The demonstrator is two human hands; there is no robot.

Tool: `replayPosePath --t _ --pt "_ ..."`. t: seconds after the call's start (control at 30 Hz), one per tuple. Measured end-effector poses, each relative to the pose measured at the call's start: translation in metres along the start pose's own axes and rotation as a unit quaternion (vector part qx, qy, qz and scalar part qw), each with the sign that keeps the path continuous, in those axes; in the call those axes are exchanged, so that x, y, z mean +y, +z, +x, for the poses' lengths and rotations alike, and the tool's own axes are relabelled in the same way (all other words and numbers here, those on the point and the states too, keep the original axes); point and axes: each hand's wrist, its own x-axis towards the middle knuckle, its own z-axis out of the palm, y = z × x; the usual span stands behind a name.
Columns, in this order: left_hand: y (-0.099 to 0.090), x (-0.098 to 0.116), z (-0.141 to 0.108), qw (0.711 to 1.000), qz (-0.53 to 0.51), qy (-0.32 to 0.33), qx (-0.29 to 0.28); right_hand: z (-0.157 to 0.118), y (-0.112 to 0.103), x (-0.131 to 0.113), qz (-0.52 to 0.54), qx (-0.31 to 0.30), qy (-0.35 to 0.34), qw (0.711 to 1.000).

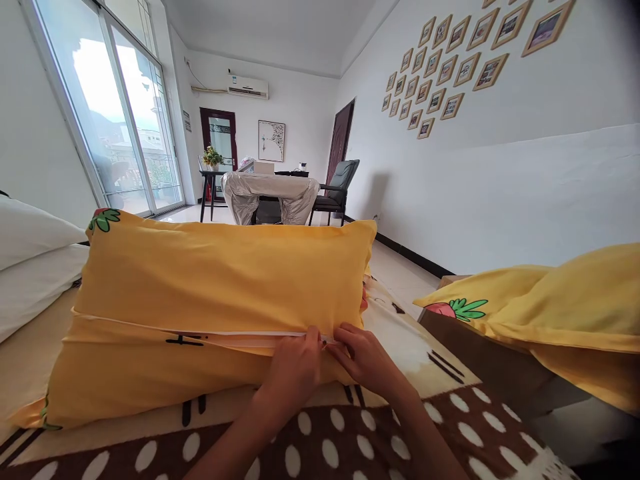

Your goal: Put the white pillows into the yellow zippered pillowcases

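A yellow pillow (220, 273) lies on its long side across a patterned blanket (310, 440). Along its near face runs a zipper (240, 333), parted over much of its length, with a pale strip showing inside. My left hand (296, 363) pinches the fabric edge at the zipper, right of the pillow's middle. Close beside it, almost touching, my right hand (363, 353) has its fingers pinched on the zipper's right end, where a small dark spot shows between the two hands. The exact bit under my right fingertips is too small to tell.
Another yellow pillow (560, 300) rests on a brown box-like surface at the right. White pillows (35, 233) are stacked at the left edge. Farther back stand a covered table (270, 190), a dark chair (340, 187) and a side table with a plant (213, 157).
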Motion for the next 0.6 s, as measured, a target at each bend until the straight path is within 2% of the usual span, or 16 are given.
replayPosePath --t 0.1,0.43,0.6 --pt "0.002 -0.001 0.002 1.0 -0.002 -0.006 -0.02 0.001 0.004 -0.002 -0.031 0.002 -0.013 0.999" --pt "0.012 -0.005 0.004 0.998 0.05 0.028 -0.011 0.004 0.014 -0.003 -0.067 0.076 -0.019 0.995" --pt "0.012 0.0 0.003 0.998 0.06 0.017 -0.004 0.004 0.016 -0.004 -0.082 0.084 -0.012 0.993"
